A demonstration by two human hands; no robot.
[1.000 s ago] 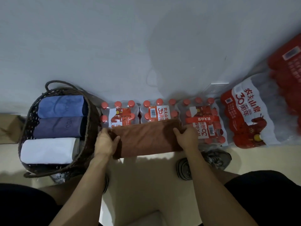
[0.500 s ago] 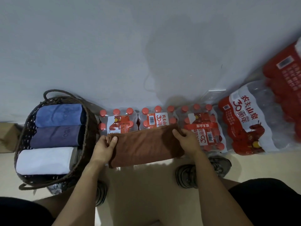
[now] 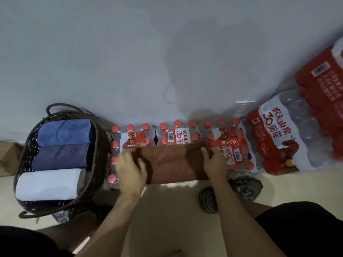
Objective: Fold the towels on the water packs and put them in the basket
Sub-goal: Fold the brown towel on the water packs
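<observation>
Brown towel (image 3: 172,162) half-folded on the water packs (image 3: 230,145), a hand at each end.

Left hand (image 3: 130,171) curls round the left end, right hand (image 3: 213,162) pinches the right end — likely to bring the ends together. It lies along the packs' near edge. The basket (image 3: 98,154), touching the packs' left edge, holds three folded towels — little room left; a shoe (image 3: 232,193) sits below.
</observation>
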